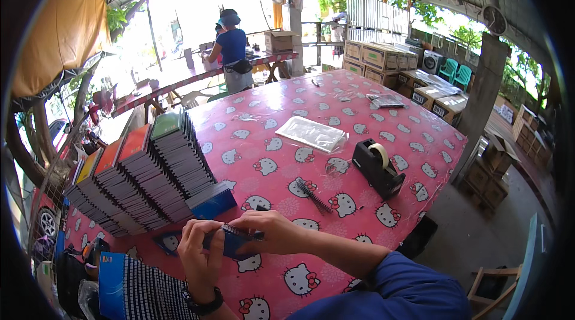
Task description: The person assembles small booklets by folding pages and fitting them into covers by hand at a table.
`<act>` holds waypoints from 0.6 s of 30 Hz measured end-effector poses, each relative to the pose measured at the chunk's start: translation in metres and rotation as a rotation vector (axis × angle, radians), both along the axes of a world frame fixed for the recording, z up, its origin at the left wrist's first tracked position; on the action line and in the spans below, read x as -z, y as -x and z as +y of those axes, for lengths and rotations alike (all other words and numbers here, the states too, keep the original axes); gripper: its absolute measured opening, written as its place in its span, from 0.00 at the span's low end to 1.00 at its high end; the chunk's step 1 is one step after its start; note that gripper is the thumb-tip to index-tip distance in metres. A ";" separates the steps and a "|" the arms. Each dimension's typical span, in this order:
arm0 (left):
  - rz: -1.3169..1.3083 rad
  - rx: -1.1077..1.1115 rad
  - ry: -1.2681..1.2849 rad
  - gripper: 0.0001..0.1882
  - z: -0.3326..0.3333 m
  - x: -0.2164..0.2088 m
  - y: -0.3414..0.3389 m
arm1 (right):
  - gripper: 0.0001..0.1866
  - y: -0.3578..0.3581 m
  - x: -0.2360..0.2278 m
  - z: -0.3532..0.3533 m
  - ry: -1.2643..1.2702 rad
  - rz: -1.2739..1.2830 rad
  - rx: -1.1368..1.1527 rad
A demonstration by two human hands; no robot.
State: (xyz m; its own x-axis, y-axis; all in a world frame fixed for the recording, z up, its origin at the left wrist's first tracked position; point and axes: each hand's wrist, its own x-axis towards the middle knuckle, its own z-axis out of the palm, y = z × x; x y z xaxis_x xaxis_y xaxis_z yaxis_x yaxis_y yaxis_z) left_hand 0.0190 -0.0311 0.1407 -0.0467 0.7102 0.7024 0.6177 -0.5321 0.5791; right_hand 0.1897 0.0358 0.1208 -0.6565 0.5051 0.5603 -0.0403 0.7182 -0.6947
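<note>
**Both hands on a blue comb packet, lying crosswise**

Low in the frame I see my left hand (200, 254) and right hand (272, 230) pinching a flat blue packet (233, 241), its long axis running left to right above the worktop (359, 200). Beyond it lies a loose black comb (312, 195), toothed and slim. Left of centre, glossy card packets (150, 170) lean in stacked rows. Farther right sit a black tape dispenser (377, 167) and crinkled clear bags (311, 133).

open-air packing shed: stacked cartons (383, 56)

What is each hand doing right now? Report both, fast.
Left hand: closed on the small blue notebook.
Right hand: closed on the same notebook.
</note>
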 end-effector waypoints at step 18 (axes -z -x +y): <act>-0.654 -0.322 0.032 0.24 -0.155 0.036 0.015 | 0.15 0.093 -0.036 -0.052 0.384 0.438 -0.366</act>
State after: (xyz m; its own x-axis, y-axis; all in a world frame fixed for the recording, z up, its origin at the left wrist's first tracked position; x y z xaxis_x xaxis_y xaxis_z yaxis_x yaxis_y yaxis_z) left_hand 0.0038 -0.1864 0.1049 -0.6599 0.6103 0.4383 0.2628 -0.3590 0.8956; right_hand 0.0962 -0.0162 0.1571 -0.5765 0.5099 0.6385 -0.5686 0.3108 -0.7616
